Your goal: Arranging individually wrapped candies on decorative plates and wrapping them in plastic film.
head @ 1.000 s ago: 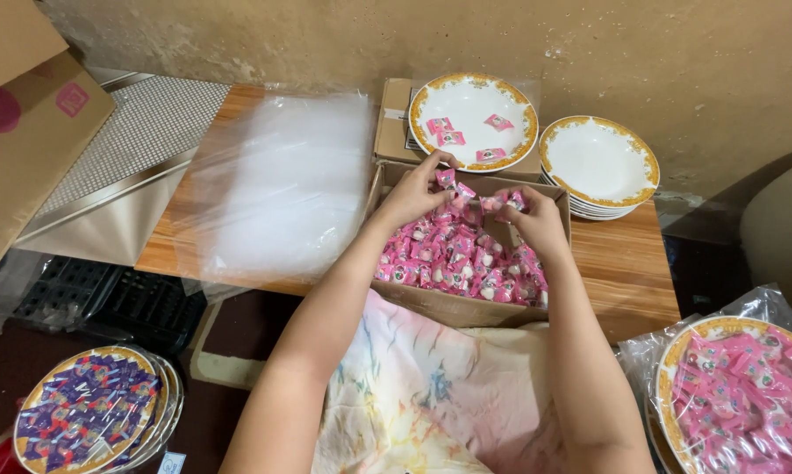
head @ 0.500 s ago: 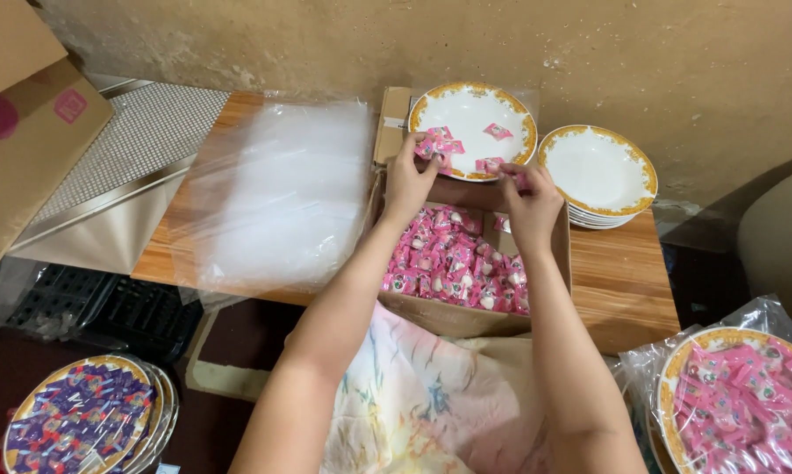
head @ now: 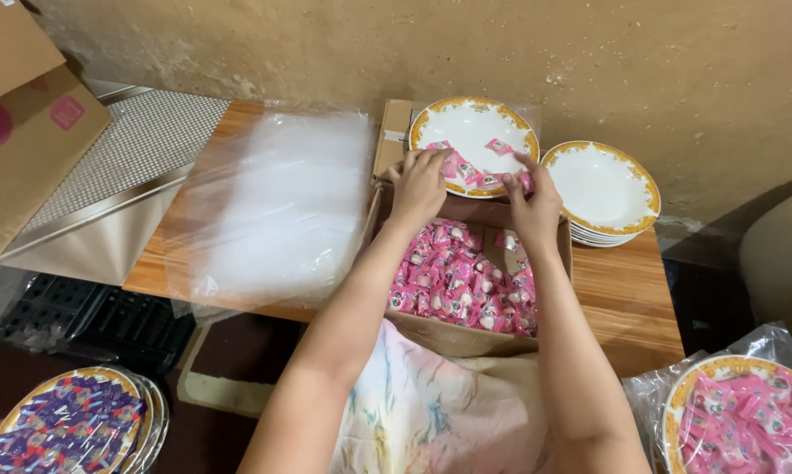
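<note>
A cardboard box [head: 466, 333] full of pink wrapped candies [head: 453, 281] sits on the wooden table [head: 628, 298] in front of me. Behind it stands a white plate with a gold rim [head: 475, 123] with a few pink candies on it. My left hand [head: 418, 184] reaches over the plate's near edge, its fingers on pink candies there. My right hand [head: 532, 197] holds pink candies at the plate's right rim. A stack of bare gold-rimmed plates [head: 602, 189] lies to the right.
Clear plastic sheets [head: 273, 206] cover the table's left half. A brown carton [head: 18, 132] stands far left. A stack of plates with purple candies [head: 67, 426] lies bottom left. A wrapped plate of pink candies [head: 742, 417] lies bottom right.
Both hands have lifted out of the candy box and moved away from me to the plate behind it, carrying pink candies onto it.
</note>
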